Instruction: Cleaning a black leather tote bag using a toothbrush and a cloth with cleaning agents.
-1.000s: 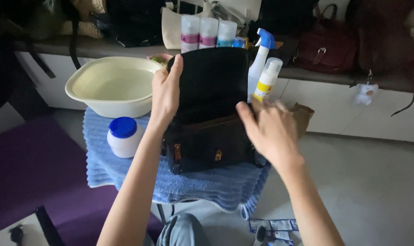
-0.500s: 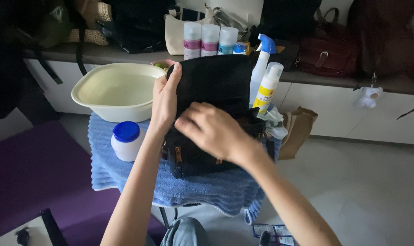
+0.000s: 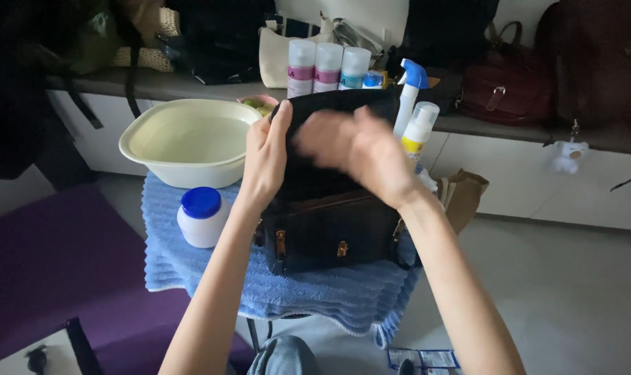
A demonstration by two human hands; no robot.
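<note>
Down at the near edge, a knee in blue denim (image 3: 277, 354) is showing, and some small packets (image 3: 423, 359) are lying on the pale floor (image 3: 572, 298). Just beyond, a blue towel (image 3: 190, 267) is covering a small stand, and the black bag (image 3: 329, 222) is sitting upright on it, its flap (image 3: 329, 104) raised. The left hand (image 3: 265, 163) is pinching the flap's left edge, thumb in front and fingers behind, holding it up. The right hand (image 3: 360, 156) is lying flat against the flap's inner face, fingers spread and blurred by motion; whether anything is under the palm I cannot tell. As a judgement, the work looks to be in its middle: the bag is opened and the flap's underside is being rubbed, while the front pockets with their brass clasps are looking untouched. Beside the bag on the left, a white jar with a blue lid (image 3: 201, 217) is standing closed, and behind it a cream basin (image 3: 190, 142) is holding what seems to be water. To the right, a spray bottle (image 3: 410, 90) and a pump bottle (image 3: 419, 132) are standing near the flap, with a brown paper bag (image 3: 465, 194) on the floor. Farther back, three cans (image 3: 327, 64) and several handbags (image 3: 499, 87) are crowding a grey shelf (image 3: 530, 128) over white cabinets, and a purple mat (image 3: 51, 271) is spreading at left in the dim room.
</note>
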